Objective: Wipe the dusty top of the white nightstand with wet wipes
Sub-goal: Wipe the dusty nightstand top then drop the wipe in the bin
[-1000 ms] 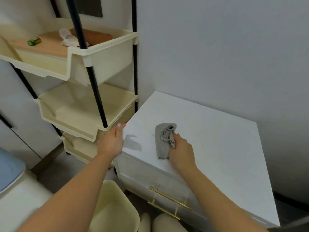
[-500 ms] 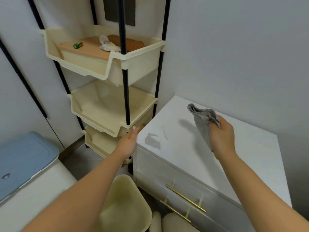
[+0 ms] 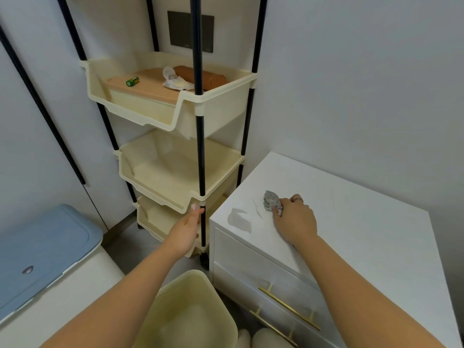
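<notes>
I see my right hand (image 3: 295, 218) closed around a crumpled grey wet wipe (image 3: 271, 203), pressing it on the white nightstand (image 3: 364, 237) top near its left front corner; only a bunched end of the wipe shows past my fingers. A grey smear (image 3: 238, 220) lies just left of it. My left hand (image 3: 184, 232) hangs open beside the cream rack (image 3: 175, 177), fingers loosely extended. The cream bin (image 3: 193, 315) below is cut off by the frame's edge.
</notes>
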